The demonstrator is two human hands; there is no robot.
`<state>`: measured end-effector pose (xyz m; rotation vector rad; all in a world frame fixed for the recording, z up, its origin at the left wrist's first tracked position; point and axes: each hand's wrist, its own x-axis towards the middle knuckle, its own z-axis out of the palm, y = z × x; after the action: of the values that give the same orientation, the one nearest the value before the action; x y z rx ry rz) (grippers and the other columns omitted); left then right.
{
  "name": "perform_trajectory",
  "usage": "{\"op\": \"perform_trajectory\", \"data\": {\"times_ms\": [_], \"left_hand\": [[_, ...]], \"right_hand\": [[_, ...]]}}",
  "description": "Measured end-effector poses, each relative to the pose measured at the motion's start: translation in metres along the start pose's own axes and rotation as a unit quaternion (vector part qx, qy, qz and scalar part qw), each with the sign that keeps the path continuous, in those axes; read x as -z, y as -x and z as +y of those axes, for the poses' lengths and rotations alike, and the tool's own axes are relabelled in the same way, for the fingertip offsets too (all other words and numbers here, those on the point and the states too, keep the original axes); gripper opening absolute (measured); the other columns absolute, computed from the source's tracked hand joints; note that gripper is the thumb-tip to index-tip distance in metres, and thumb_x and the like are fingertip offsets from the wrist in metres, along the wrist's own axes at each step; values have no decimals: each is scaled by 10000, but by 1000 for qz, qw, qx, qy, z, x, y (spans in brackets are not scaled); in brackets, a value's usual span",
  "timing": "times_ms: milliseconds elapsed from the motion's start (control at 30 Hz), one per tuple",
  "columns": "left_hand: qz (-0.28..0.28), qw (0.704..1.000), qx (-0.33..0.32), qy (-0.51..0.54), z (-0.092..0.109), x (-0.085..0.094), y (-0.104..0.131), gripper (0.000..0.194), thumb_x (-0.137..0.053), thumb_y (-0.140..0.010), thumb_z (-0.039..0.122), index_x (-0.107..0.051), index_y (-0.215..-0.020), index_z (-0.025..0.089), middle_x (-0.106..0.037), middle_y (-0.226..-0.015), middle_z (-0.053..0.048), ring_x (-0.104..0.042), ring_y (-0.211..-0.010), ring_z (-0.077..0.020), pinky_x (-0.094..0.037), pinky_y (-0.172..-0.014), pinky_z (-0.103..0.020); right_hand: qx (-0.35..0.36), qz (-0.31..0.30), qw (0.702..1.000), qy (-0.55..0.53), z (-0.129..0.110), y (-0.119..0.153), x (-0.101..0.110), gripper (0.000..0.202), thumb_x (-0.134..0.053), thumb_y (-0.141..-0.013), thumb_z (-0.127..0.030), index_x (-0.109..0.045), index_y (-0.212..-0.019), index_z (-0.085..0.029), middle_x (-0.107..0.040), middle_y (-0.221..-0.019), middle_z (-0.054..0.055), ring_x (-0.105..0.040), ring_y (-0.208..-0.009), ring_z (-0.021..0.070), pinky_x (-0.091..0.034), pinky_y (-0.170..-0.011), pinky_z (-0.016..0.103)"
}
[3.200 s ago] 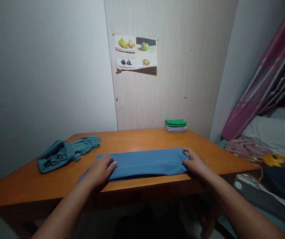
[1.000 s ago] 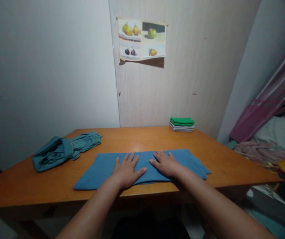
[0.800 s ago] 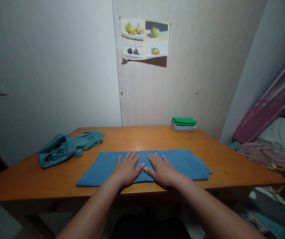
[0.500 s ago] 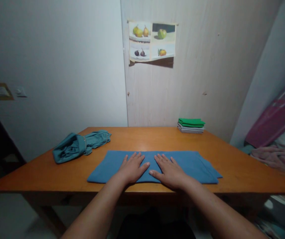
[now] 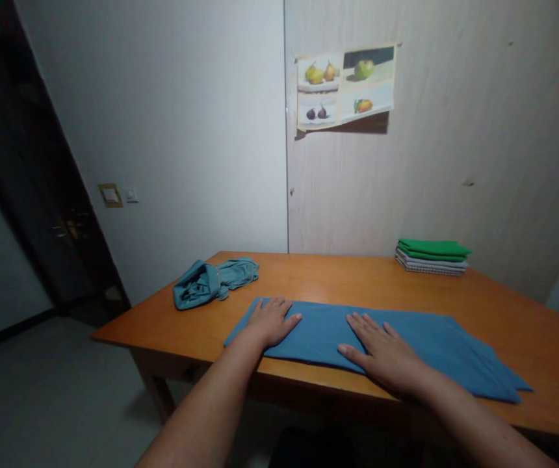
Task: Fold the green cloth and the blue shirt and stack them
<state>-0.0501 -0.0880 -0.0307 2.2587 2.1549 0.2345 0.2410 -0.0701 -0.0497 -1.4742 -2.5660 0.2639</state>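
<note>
A blue cloth, folded into a long flat strip, lies along the front edge of the wooden table. What it is when unfolded I cannot tell. My left hand rests flat near its left end, fingers spread. Lying flat right of the cloth's middle is my right hand, its thumb out to the side and its fingers apart. Both palms face down, with nothing gripped. At the right end, the layers fan out into uneven corners.
A crumpled teal garment lies at the table's back left. Toward the back right stands a stack of folded cloths, green over grey and checked. The wooden table meets a wall bearing a fruit poster.
My hands have slid apart along the blue cloth, the left toward its left end and the right toward its right. The camera view has turned left and tilted.
</note>
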Motion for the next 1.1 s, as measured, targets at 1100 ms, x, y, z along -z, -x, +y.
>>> {"op": "perform_trajectory", "data": {"times_ms": [1100], "left_hand": [[-11, 998, 49, -49, -47, -2, -22, 819, -271, -884, 706, -420, -1523, 215, -336, -1603, -147, -283, -1478, -402, -152, -1111, -762]], "right_hand": [[-128, 183, 972, -76, 116, 21, 43, 488, -454, -965, -492, -656, -1309, -210, -593, -1421, 109, -493, -1350, 265, -303, -1144, 376]]}}
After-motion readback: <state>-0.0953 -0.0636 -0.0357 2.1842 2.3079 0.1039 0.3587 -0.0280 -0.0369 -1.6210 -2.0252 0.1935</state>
